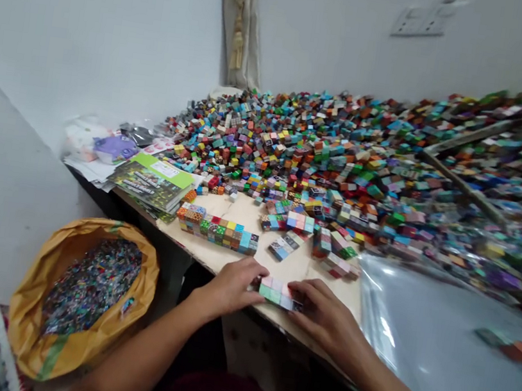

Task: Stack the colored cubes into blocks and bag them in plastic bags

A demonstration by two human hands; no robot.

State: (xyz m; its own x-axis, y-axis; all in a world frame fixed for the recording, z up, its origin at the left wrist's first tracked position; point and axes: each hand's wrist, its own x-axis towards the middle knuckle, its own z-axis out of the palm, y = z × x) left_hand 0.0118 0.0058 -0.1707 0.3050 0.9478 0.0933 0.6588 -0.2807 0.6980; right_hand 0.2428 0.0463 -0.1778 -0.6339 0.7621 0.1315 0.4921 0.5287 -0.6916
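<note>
Near the front edge of the table, a short block of small coloured cubes (276,293), pink and pale green on its visible sides, sits between my two hands. My left hand (237,286) grips its left end with thumb and fingers. At the right end, my right hand (320,310) closes on it in the same way. Just beyond lies a long row of patterned cubes (220,230). To its right are a grey and blue cube strip (285,245), a pink and blue cube block (300,222) and several other cube blocks (335,252).
A huge heap of loose cubes (297,142) covers the back of the table. Green booklets (153,180) and a purple plush (115,148) lie at the left. Clear plastic bags (416,334) cover the right. A yellow sack (26,305) of shiny scraps stands below the table's left edge.
</note>
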